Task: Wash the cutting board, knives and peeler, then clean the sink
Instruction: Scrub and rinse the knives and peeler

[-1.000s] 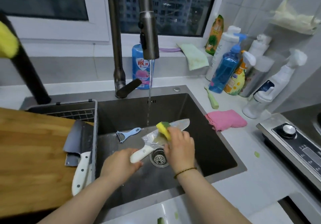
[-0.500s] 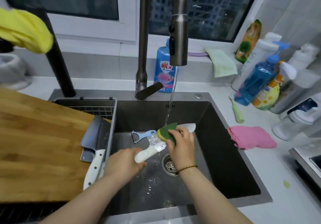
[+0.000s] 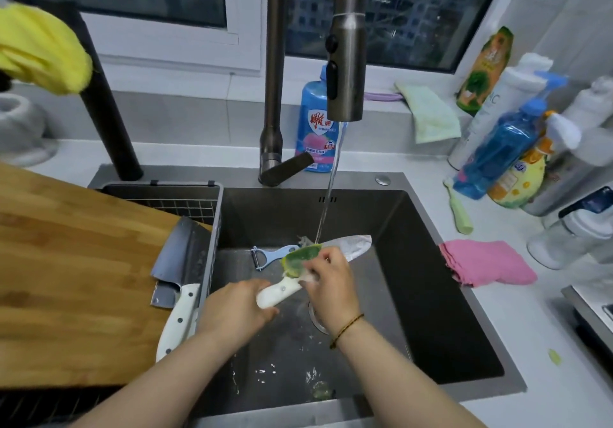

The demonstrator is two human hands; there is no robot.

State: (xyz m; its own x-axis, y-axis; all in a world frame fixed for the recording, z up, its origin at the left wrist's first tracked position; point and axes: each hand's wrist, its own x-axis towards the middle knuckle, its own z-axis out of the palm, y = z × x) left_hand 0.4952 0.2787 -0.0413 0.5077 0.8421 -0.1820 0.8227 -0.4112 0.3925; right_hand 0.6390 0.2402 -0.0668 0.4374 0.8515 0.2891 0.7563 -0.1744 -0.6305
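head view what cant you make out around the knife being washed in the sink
Head view only:
White-handled kitchen knife: mid-blade hidden under the green and yellow sponge and the right hand.
Round metal sink drain: mostly covered by the right hand.
Wooden cutting board: cut off by the left edge.

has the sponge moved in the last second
Yes: the sponge has slid left along the knife, closer to the peeler lying in the sink.
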